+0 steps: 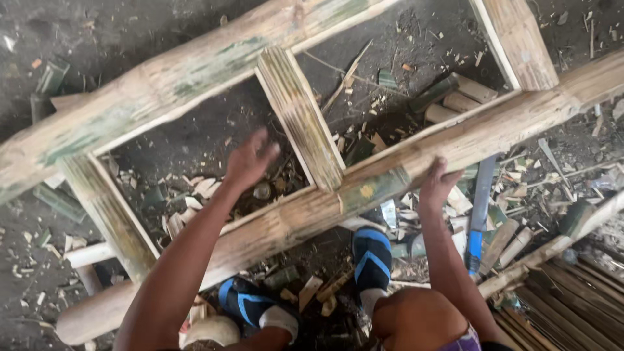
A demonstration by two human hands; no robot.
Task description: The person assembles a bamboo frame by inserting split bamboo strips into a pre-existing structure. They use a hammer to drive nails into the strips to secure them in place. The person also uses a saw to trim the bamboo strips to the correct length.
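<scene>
A bamboo ladder frame lies slantwise before me: a near rail, a far rail and flat rungs, one in the middle. My left hand hovers with fingers apart over the gap between the rails, just left of the middle rung, holding nothing. My right hand grips the near rail's lower edge. My feet in blue and black sandals stand under the near rail.
A long blade with a blue handle lies on the dirt right of my right hand. Bamboo offcuts and shavings litter the ground. Cut bamboo tubes sit beyond the near rail. Split bamboo strips pile at lower right.
</scene>
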